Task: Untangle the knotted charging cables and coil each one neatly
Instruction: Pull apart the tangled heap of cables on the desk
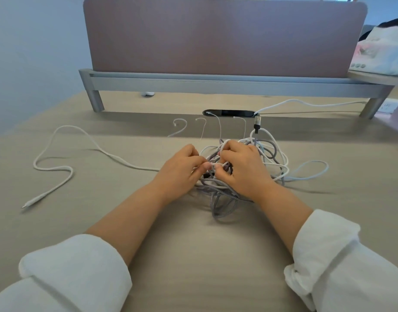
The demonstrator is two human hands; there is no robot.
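Left hand (180,172), right hand (244,170) in tangle (222,207)

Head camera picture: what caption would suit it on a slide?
Left hand and right hand pinch a white cable in a knot of white and grey cables on a desk.

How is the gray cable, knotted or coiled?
Knotted: the gray cable loops messily through the white cables in one heap, not a neat coil.

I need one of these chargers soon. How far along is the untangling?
Early. One white cable trails loose to the left, uncoiled. The left hand and right hand both pinch a white strand in the grey-and-white knot. That knot is bunched tight, and no cable is coiled.
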